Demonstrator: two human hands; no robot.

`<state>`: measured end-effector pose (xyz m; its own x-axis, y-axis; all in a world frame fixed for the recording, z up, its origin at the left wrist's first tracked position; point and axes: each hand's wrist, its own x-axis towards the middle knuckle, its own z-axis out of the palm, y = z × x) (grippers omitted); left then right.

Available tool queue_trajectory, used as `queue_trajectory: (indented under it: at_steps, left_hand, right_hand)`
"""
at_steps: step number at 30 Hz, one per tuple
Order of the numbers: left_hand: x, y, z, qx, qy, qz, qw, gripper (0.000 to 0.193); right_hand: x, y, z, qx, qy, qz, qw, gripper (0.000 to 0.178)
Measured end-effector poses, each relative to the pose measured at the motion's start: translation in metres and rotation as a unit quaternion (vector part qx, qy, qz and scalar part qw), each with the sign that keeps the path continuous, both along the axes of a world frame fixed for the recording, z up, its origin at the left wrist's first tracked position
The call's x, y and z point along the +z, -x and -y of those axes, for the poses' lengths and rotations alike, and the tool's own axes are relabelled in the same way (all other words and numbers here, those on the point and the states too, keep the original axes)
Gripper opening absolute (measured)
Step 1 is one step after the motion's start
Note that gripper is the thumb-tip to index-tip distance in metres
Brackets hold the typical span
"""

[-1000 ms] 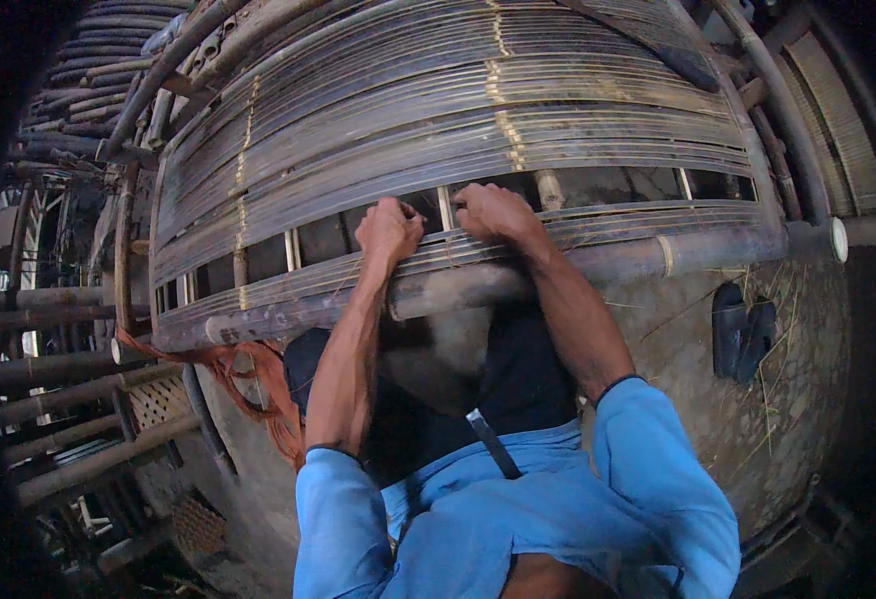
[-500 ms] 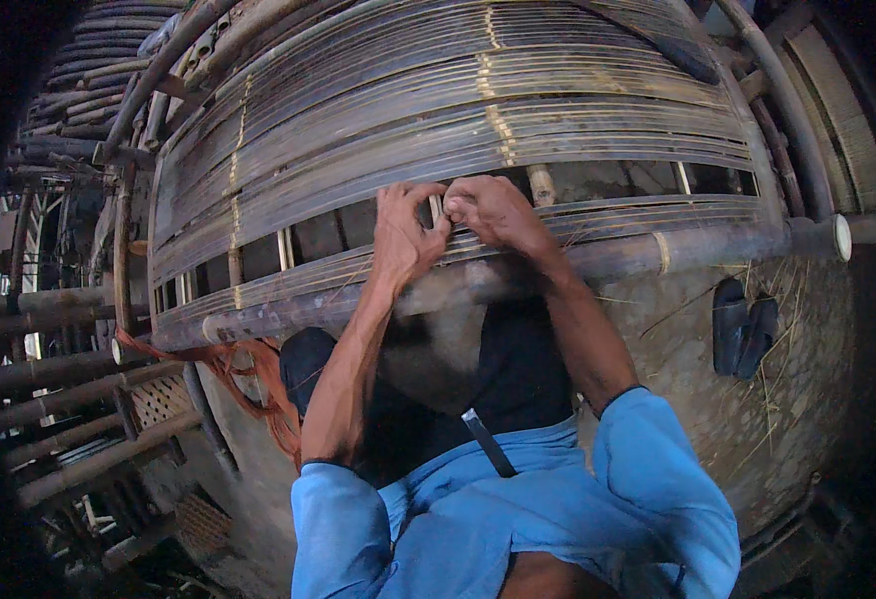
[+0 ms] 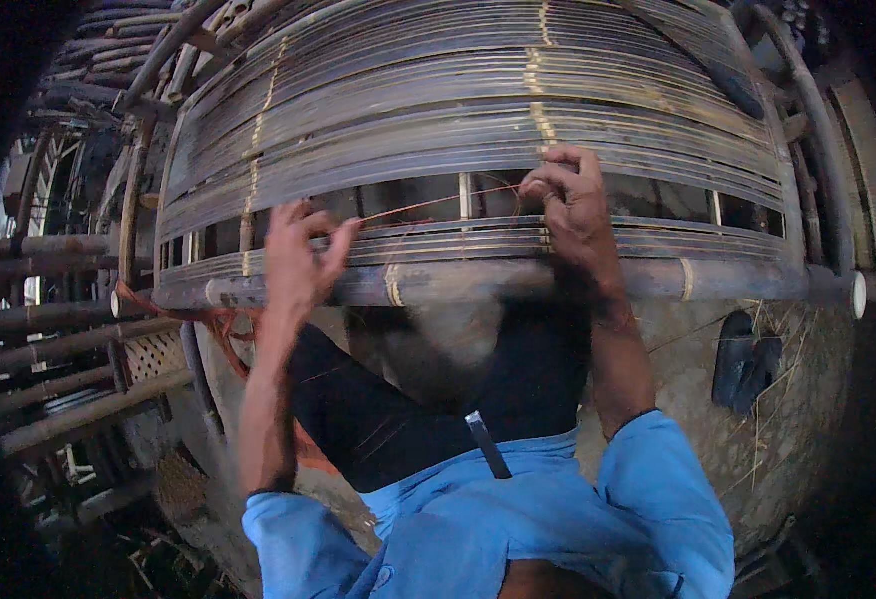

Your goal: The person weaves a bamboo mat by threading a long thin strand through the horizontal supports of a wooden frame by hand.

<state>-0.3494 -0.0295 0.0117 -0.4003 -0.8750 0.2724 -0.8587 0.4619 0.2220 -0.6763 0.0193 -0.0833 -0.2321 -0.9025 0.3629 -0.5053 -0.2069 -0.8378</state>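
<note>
A thin orange-red strand (image 3: 426,204) stretches between my two hands, across a gap in a slatted bamboo seat (image 3: 408,130). At its left end my left hand (image 3: 301,252) has thumb and fingers drawn together around it. My right hand (image 3: 576,208) pinches the other end, its fingers curled just above the slats near a pale lashed band. Several thin slats (image 3: 458,243) lie along the near side of the gap, against a thick bamboo rail (image 3: 518,282). The exact grip of the left fingertips is hard to make out.
An orange bundle of strands (image 3: 223,334) hangs from the rail's left end. Bamboo frames and stacked poles (image 3: 108,50) crowd the left side. Dark sandals (image 3: 746,361) lie on the ground at right. My legs (image 3: 398,384) are below the rail.
My hands were together at the gap's middle. They have moved apart, left hand to the left and right hand to the right, with the strand now drawn straight between them.
</note>
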Motion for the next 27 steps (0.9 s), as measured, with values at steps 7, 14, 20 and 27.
queue_trajectory:
  at_steps: [7,14,20,27]
  left_hand:
    - [0.055,-0.201,-0.040,0.241,0.086,0.149,0.955,0.028]
    - [0.081,-0.417,-0.128,0.506,0.117,0.259,0.814,0.048]
    - [0.090,-0.515,-0.171,0.466,-0.047,0.231,0.853,0.040]
    - [-0.015,-0.059,-0.106,0.116,-0.513,-0.450,0.722,0.044]
  right_hand:
    - [0.007,0.010,-0.012,0.019,-0.054,0.117,0.991,0.013]
    - [-0.021,0.008,-0.035,0.045,-0.166,0.206,0.963,0.022]
    - [0.009,-0.055,-0.081,0.108,-0.142,0.197,0.964,0.017]
    - [0.043,-0.184,-0.141,0.460,0.028,0.053,0.886,0.008]
